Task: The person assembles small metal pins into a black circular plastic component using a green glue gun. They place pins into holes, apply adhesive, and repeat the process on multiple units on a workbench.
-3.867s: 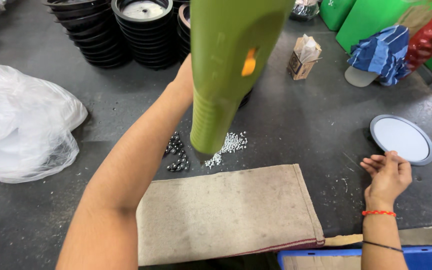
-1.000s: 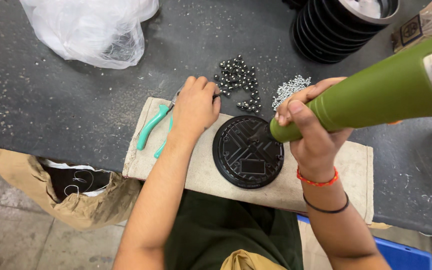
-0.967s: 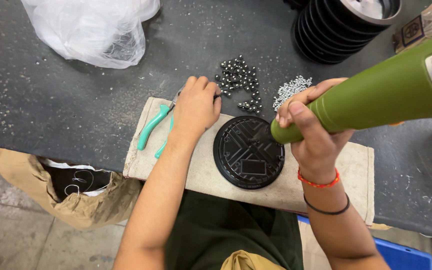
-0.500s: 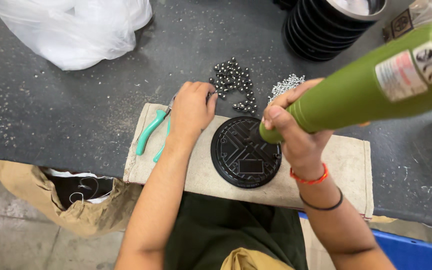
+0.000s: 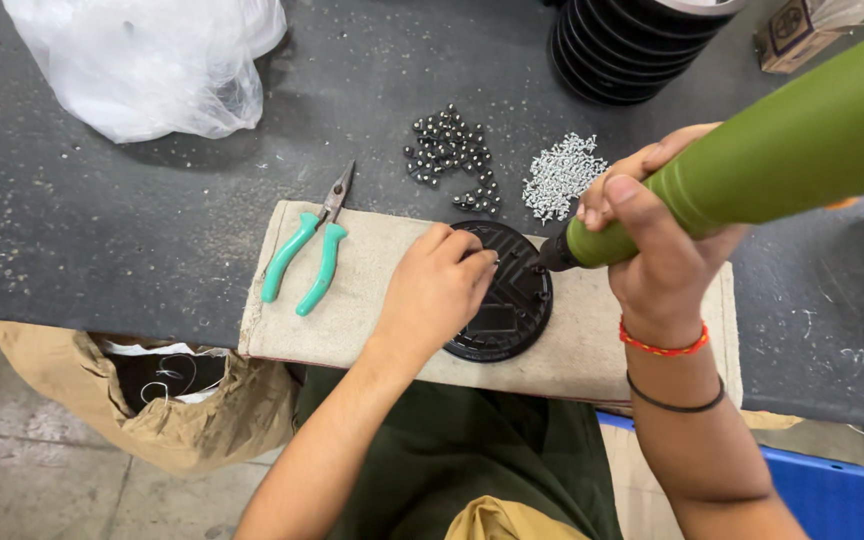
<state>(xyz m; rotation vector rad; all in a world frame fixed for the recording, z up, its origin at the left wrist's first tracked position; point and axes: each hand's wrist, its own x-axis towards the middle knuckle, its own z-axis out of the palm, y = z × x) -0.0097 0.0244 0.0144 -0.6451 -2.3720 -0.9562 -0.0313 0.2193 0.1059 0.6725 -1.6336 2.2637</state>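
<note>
A round black plastic part [image 5: 512, 310] lies on a beige cloth mat [image 5: 372, 270] at the near edge of the dark table. My left hand [image 5: 437, 290] rests on the part, fingers curled over its left side. My right hand [image 5: 657, 235] grips a long green electric screwdriver [image 5: 782, 150], whose dark tip touches the part's upper right rim. Green-handled pliers [image 5: 307, 255] lie on the mat to the left, apart from both hands.
A pile of dark metal balls [image 5: 452, 155] and a heap of small silver screws [image 5: 562, 175] sit beyond the mat. A white plastic bag [image 5: 152, 60] lies at the far left, stacked black parts [image 5: 632, 40] at the far right. A tan sack [image 5: 182, 400] hangs below the table edge.
My left hand has moved from the pliers and ball pile onto the black part. The screwdriver has tilted down until its tip meets the part's rim.
</note>
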